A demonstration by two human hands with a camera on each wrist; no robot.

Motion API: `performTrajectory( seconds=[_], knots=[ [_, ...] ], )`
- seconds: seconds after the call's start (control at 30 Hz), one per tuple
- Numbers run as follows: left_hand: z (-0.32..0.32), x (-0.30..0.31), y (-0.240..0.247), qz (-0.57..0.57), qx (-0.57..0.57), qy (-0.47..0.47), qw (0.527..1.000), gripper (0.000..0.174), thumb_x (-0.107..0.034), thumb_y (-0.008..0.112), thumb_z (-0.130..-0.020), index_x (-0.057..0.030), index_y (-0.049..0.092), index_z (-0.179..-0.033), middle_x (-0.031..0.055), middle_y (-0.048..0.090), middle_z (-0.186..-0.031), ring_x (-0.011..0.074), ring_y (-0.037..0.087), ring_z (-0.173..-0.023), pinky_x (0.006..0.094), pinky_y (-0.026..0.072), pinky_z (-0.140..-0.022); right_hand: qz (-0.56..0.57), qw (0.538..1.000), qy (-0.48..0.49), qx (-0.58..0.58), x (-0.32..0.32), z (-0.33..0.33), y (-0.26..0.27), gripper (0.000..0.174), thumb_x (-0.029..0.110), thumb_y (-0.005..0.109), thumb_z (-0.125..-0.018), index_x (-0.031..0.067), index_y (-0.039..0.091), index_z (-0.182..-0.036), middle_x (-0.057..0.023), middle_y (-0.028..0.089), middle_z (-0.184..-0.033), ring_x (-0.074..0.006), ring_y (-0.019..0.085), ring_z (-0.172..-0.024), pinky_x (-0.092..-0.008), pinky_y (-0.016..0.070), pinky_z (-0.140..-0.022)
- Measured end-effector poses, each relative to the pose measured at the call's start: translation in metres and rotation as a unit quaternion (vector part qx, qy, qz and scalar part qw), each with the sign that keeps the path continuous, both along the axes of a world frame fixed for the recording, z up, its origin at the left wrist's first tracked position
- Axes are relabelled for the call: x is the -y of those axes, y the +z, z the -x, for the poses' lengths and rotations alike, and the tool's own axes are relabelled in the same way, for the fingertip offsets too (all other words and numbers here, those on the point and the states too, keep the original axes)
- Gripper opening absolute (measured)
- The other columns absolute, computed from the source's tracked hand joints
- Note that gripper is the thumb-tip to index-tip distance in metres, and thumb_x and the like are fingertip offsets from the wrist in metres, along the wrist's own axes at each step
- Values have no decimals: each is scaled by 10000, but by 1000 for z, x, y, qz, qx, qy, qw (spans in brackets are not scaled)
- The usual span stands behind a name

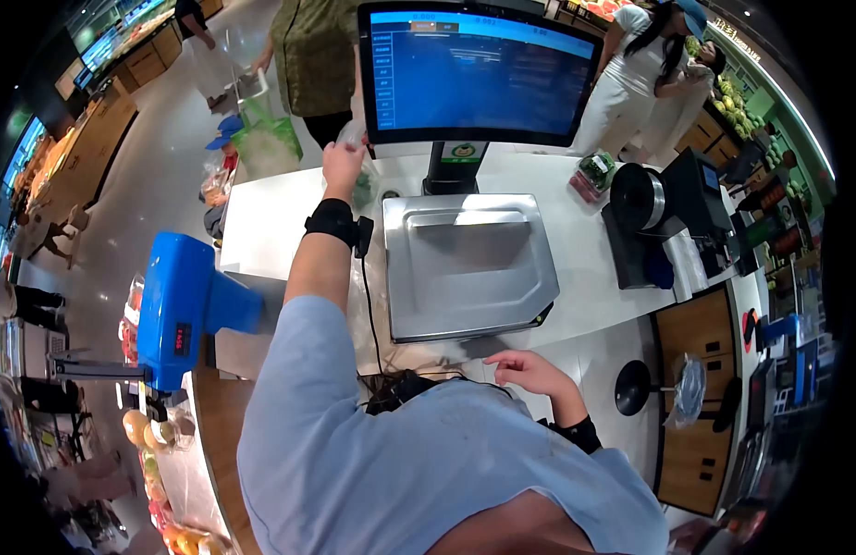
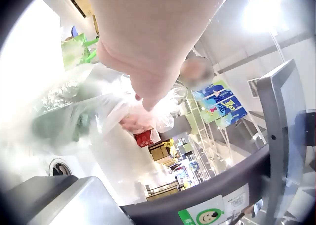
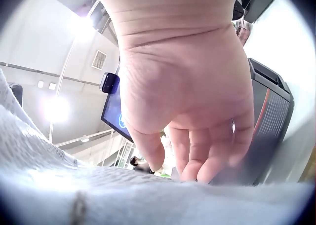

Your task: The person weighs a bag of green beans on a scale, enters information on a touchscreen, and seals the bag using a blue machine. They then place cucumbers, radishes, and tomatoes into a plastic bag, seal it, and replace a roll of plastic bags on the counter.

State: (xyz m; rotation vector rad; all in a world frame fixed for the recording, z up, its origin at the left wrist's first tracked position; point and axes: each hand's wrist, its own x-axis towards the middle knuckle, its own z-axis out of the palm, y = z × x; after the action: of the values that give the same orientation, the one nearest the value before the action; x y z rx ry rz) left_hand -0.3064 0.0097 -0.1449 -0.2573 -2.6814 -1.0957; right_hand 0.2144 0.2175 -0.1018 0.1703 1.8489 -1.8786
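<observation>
Out over the far left of the white counter, my left hand (image 1: 342,167) pinches the top of a clear plastic bag (image 1: 364,189). In the left wrist view the bag (image 2: 79,111) hangs from the fingers, with something green blurred inside it. My right hand (image 1: 536,375) is held near my body, below the front edge of the metal weighing scale (image 1: 469,277). From the right wrist camera, the fingers of that hand (image 3: 190,101) are loosely bent with nothing in them, close to my light blue shirt (image 3: 123,198). The scale's steel plate is bare.
A blue-lit monitor (image 1: 483,79) stands behind the scale. Right of it sit a packed fruit box (image 1: 592,176) and a black label printer (image 1: 701,203). A blue device (image 1: 176,310) is at left. Across the counter stands a person (image 1: 317,60), near a green bag (image 1: 266,143).
</observation>
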Motion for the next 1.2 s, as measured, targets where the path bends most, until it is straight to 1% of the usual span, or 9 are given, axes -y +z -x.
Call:
performTrajectory(
  seconds=[0.07,0.3,0.4,0.5,0.57,0.67,0.83,1.03,1.2],
  knots=[
    [4,-3,-15,-61,41,-16,997,456,-384,704,-754,-48,563,-1028,169,644,-1006,372,593,-990,428,475,-821,3,1000,-5,4,2,1,-1,335,77,572,-889,52,570,-1223,4,592,-821,-66,555,-770,-224,449,-718],
    [-29,3,-14,-40,13,53,998,307,-303,606,-841,0,657,-838,209,622,-1067,380,600,-971,435,469,-838,-6,1000,18,0,18,13,-5,359,90,584,-884,57,541,-1239,-1,589,-807,-71,557,-766,-227,449,-708],
    [-16,25,-25,-18,46,28,998,333,-301,593,-857,13,672,-933,212,611,-1129,356,604,-1017,406,460,-877,-10,999,42,1,23,21,3,343,107,586,-893,54,545,-1229,3,584,-802,-68,549,-763,-227,450,-705],
    [-31,50,-20,-366,-36,82,926,351,-228,534,-890,69,634,-1049,203,658,-1039,254,624,-973,345,461,-864,11,999,39,-11,22,22,-3,333,124,590,-902,53,547,-1225,6,585,-809,-65,545,-769,-230,454,-709],
    [-42,54,6,-598,-34,39,799,351,-211,480,-922,95,582,-1060,186,668,-1001,223,624,-922,322,470,-834,14,999,31,0,22,21,-9,327,126,591,-906,50,549,-1222,6,592,-823,-64,549,-775,-232,458,-707],
    [-110,67,98,-629,17,-8,778,279,-175,410,-963,58,531,-1059,192,628,-1048,265,615,-997,331,470,-840,33,998,48,-5,17,21,-19,327,106,590,-902,35,550,-1218,5,597,-845,-65,550,-770,-229,462,-693],
    [-162,101,109,-607,-127,-90,779,238,-167,402,-959,9,561,-940,142,630,-896,240,624,-841,345,487,-799,60,996,65,-27,9,33,-33,320,133,587,-900,24,552,-1199,1,593,-798,-49,511,-687,-218,432,-608],
    [-248,65,133,-632,-72,-41,770,157,-74,476,-840,-9,606,-901,102,611,-834,251,610,-782,385,502,-814,52,992,108,-38,-3,41,-26,329,152,581,-901,19,548,-1200,-25,624,-838,-73,557,-716,-226,452,-636],
    [-281,-4,103,-734,-5,-183,654,238,-207,471,-890,-22,546,-1020,90,583,-944,203,582,-782,361,519,-730,23,990,135,-37,-23,39,-16,334,135,578,-884,18,556,-1197,-32,632,-856,-97,603,-787,-245,495,-730]
  ],
)
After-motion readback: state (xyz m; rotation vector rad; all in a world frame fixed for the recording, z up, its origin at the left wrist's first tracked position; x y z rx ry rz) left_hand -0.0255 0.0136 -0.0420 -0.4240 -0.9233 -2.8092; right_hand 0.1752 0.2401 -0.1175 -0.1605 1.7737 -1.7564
